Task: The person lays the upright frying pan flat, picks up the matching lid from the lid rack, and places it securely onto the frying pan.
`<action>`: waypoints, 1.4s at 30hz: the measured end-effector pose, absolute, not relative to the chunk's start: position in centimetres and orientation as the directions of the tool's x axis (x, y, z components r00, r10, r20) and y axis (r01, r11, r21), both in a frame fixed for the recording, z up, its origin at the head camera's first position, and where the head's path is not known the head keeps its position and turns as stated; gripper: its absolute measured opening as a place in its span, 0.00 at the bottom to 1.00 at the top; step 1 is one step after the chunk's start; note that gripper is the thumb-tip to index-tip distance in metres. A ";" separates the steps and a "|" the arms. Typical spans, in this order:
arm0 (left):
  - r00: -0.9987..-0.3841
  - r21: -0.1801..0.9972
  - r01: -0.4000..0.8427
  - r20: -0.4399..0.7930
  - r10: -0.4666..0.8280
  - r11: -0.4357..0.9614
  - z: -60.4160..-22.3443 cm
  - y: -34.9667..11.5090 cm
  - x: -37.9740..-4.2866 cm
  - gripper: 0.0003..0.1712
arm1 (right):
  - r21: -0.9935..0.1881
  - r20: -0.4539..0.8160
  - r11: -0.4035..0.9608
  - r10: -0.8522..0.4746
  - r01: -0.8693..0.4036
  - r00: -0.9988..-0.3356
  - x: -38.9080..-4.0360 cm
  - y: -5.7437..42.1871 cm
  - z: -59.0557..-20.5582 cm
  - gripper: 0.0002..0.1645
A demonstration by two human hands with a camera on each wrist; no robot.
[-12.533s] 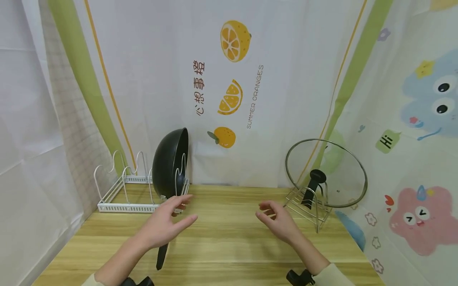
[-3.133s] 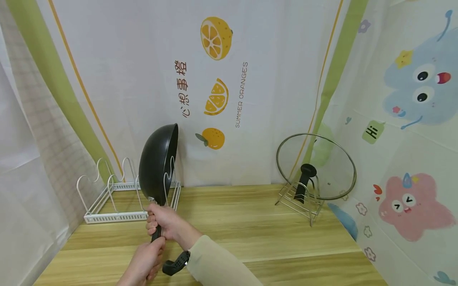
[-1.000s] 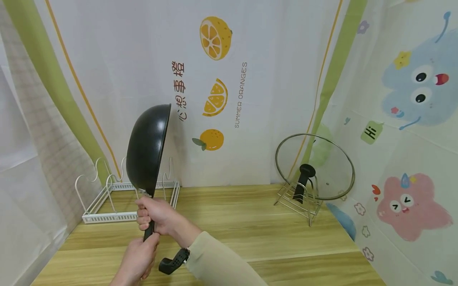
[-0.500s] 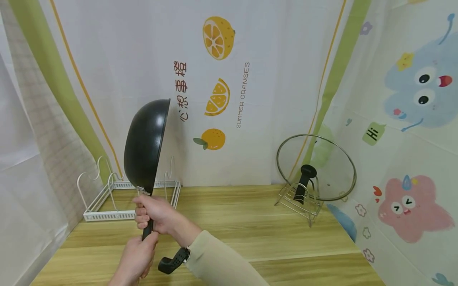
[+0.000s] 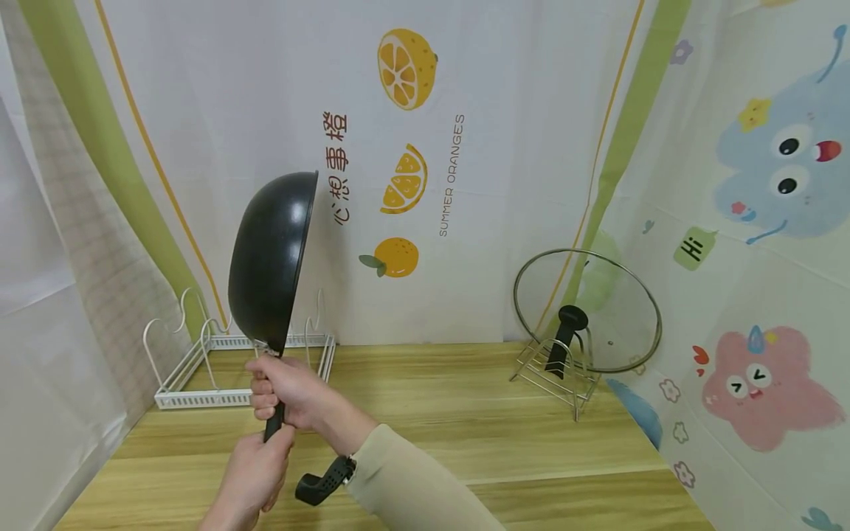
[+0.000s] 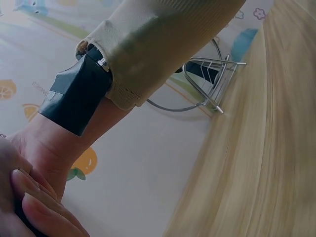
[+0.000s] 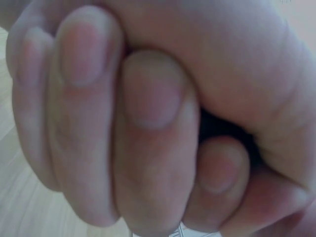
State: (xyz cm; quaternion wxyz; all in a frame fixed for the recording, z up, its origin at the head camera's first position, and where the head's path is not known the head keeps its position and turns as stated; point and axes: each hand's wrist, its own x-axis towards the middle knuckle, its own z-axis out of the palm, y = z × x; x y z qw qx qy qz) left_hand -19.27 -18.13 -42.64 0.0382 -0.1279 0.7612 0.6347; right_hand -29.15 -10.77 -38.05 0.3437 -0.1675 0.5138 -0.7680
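A black wok is held up on edge by its handle, its rounded outside facing left and its opening facing right. My right hand grips the handle just below the pan, and the right wrist view shows its fingers curled tightly. Below it, my left hand wraps round the lower handle. In the left wrist view the left hand's fingers are curled at the lower left corner. Behind the wok stands a white wire rack, partly hidden by the pan and the right hand.
On the right, a glass lid with a black handle leans in a small wire stand. The wooden table meets a printed curtain at the back. Another curtain hangs along the right side.
At first both hands were apart and the wok stood in the white rack. Both hands then took its handle, and the wok has risen out of the rack, drifting slightly left and still inching up.
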 end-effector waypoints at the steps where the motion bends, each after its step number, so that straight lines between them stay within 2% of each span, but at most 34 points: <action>1: -0.965 0.957 -0.240 -0.217 -0.147 0.163 -42.6 -18.1 -19.3 0.27 | -0.906 -0.092 -0.237 -0.700 0.352 -0.709 -29.1 -10.7 -38.0 0.28; 26: -0.973 0.961 -0.215 -0.195 -0.126 0.174 -41.5 -17.6 -18.9 0.29 | -0.919 -0.032 -0.266 -0.686 0.292 -0.727 -28.5 -10.0 -36.9 0.27; 42: -0.977 0.968 -0.205 -0.193 -0.090 0.144 -41.5 -17.3 -18.7 0.30 | -0.917 -0.048 -0.264 -0.670 0.298 -0.740 -28.3 -9.4 -36.6 0.27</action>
